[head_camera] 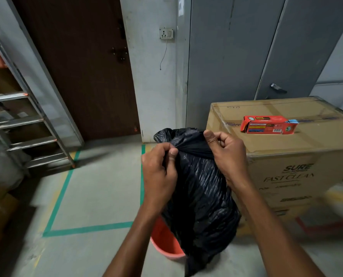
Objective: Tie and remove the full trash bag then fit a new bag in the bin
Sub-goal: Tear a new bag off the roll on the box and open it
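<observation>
Black trash bag (198, 188) hangs partly lifted above the orange bin (164, 240); left hand (159, 168) and right hand (225, 154) pinch its twisted neck, apparently cinching a knot.

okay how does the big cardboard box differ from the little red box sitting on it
The cardboard box is plain brown, with dark lettering on its side; the red box is bright red with colourful printed labels.
The cardboard box is far larger and carries the red box, which lies on its top.
The cardboard box looks taped shut; the red box has an end flap open.
Both are rectangular cartons to the right of the black trash bag.
</observation>
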{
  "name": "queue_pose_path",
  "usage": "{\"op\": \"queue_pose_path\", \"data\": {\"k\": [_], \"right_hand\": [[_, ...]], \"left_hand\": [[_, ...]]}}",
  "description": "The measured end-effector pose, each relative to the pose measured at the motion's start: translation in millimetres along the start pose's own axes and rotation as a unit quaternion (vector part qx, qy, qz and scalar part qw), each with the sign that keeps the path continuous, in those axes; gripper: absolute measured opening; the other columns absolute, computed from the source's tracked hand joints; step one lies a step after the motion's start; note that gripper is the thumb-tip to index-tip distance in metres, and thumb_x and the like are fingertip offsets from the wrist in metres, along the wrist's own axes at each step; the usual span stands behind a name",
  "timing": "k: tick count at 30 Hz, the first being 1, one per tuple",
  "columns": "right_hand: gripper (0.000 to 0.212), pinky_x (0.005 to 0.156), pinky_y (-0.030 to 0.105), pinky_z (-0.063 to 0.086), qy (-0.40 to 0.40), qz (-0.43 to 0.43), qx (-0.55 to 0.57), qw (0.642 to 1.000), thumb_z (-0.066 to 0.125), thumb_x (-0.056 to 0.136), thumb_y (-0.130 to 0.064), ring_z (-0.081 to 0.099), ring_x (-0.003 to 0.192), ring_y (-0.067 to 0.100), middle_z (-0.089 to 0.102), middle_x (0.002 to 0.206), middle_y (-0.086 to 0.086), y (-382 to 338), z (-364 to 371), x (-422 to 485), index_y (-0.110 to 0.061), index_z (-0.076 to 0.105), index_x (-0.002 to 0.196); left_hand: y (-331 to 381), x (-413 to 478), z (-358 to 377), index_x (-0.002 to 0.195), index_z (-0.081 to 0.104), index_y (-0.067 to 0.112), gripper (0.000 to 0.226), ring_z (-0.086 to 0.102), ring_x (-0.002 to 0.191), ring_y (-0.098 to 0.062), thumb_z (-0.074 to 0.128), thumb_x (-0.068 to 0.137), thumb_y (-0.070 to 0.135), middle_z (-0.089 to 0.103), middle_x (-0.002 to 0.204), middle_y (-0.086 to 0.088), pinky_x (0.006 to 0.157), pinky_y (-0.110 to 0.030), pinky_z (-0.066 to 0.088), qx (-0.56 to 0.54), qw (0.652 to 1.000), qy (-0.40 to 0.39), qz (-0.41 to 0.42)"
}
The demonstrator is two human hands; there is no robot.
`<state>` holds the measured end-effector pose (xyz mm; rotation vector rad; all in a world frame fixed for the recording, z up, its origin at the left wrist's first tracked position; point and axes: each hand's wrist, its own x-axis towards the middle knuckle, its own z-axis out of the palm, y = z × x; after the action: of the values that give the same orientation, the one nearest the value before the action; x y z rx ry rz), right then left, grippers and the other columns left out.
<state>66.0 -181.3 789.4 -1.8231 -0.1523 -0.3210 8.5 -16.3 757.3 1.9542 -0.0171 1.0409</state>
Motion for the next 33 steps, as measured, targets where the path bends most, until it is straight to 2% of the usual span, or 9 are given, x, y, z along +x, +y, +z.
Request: {"op": "queue_pose_path", "data": {"k": [4, 8, 12, 14, 21, 25, 27, 30, 33], "right_hand": [[0.040, 0.074, 0.012, 0.044, 0.068, -0.089, -0.094, 0.989, 0.054, 0.094, -0.067, 0.059, 0.089, -0.002, 0.065, 0.100, -0.019, 5.0, -8.0, -11.9, -0.035, 0.061, 0.116], [0.063, 0.097, 0.024, 0.041, 0.015, -0.256, -0.188, 0.948, 0.062, 0.085, -0.074, 0.055, 0.110, 0.009, 0.060, 0.116, -0.013, 9.2, -1.5, -46.6, -0.026, 0.058, 0.125], [0.023, 0.080, 0.045, 0.052, -0.010, -0.249, -0.177, 0.952, 0.078, 0.089, -0.033, 0.062, 0.090, 0.013, 0.071, 0.095, -0.011, 7.9, 10.7, -54.3, -0.018, 0.074, 0.106], [0.013, 0.075, 0.044, 0.054, 0.002, -0.251, -0.148, 0.957, 0.075, 0.091, -0.026, 0.063, 0.083, 0.016, 0.070, 0.088, -0.008, 5.2, 8.5, -50.6, -0.013, 0.076, 0.097], [0.020, 0.069, 0.019, 0.046, -0.040, -0.193, -0.047, 0.979, 0.058, 0.101, -0.039, 0.058, 0.077, 0.007, 0.061, 0.079, -0.016, -6.1, -11.1, -48.2, -0.027, 0.066, 0.087], [0.022, 0.056, 0.026, 0.046, -0.031, -0.129, 0.043, 0.990, 0.057, 0.100, -0.049, 0.051, 0.064, 0.003, 0.059, 0.070, -0.011, -9.7, -5.7, -45.4, -0.033, 0.066, 0.088], [0.028, 0.055, 0.030, 0.045, -0.024, -0.111, 0.050, 0.992, 0.057, 0.098, -0.055, 0.050, 0.062, 0.004, 0.058, 0.068, -0.007, -8.4, -0.2, -42.3, -0.031, 0.067, 0.088], [0.029, 0.055, 0.020, 0.041, -0.011, -0.089, 0.073, 0.993, 0.058, 0.098, -0.055, 0.047, 0.061, -0.002, 0.056, 0.065, -0.016, -7.4, 7.2, -36.7, -0.029, 0.067, 0.087], [0.029, 0.054, 0.016, 0.038, -0.013, -0.071, 0.097, 0.993, 0.058, 0.099, -0.053, 0.042, 0.057, -0.001, 0.052, 0.062, -0.021, -6.0, 10.0, -31.7, -0.028, 0.066, 0.086]], "left_hand": [[5.5, 12.6, 2.4, 0.090, 0.060, 0.014, 0.017, 0.046, 0.065, -0.004, 0.055, 0.105, 0.022, 0.052, 0.072, 0.016, 0.063, -0.028, 0.039, -0.070, 0.995, 0.005, -0.076], [9.8, 19.2, 2.5, 0.088, 0.060, 0.015, 0.021, 0.046, 0.065, -0.002, 0.055, 0.106, 0.024, 0.053, 0.071, 0.011, 0.062, -0.021, 0.040, -0.116, 0.987, 0.013, -0.109], [10.7, 24.2, -0.3, 0.088, 0.060, 0.016, 0.021, 0.047, 0.066, -0.001, 0.055, 0.106, 0.023, 0.054, 0.069, 0.007, 0.062, -0.022, 0.042, -0.118, 0.988, 0.003, -0.097], [7.6, 27.7, -4.6, 0.087, 0.062, 0.016, 0.022, 0.046, 0.064, -0.004, 0.055, 0.106, 0.026, 0.054, 0.067, 0.005, 0.061, -0.031, 0.043, -0.103, 0.991, 0.002, -0.087], [-3.4, 45.6, -27.0, 0.083, 0.068, 0.015, 0.030, 0.052, 0.057, -0.014, 0.062, 0.101, 0.038, 0.059, 0.063, 0.009, 0.065, -0.038, 0.043, -0.014, 1.000, -0.015, -0.007], [2.2, 35.0, -34.1, 0.107, 0.070, 0.017, 0.024, 0.056, 0.101, -0.017, 0.055, 0.104, 0.036, 0.065, 0.104, 0.006, 0.088, -0.039, 0.036, 0.099, 0.993, 0.064, 0.025], [10.9, 16.2, -33.9, 0.100, 0.069, 0.016, 0.026, 0.054, 0.102, -0.019, 0.057, 0.102, 0.039, 0.063, 0.103, 0.004, 0.087, -0.042, 0.037, 0.095, 0.990, 0.093, 0.056], [21.6, -18.5, -27.3, 0.090, 0.068, 0.020, 0.036, 0.052, 0.100, -0.018, 0.063, 0.096, 0.055, 0.060, 0.097, 0.008, 0.089, -0.039, 0.034, 0.131, 0.986, 0.036, 0.096], [22.2, -42.9, -15.6, 0.101, 0.071, 0.026, 0.044, 0.050, 0.114, -0.020, 0.062, 0.089, 0.068, 0.060, 0.108, 0.008, 0.096, -0.040, 0.031, 0.196, 0.978, -0.030, 0.067]]}}
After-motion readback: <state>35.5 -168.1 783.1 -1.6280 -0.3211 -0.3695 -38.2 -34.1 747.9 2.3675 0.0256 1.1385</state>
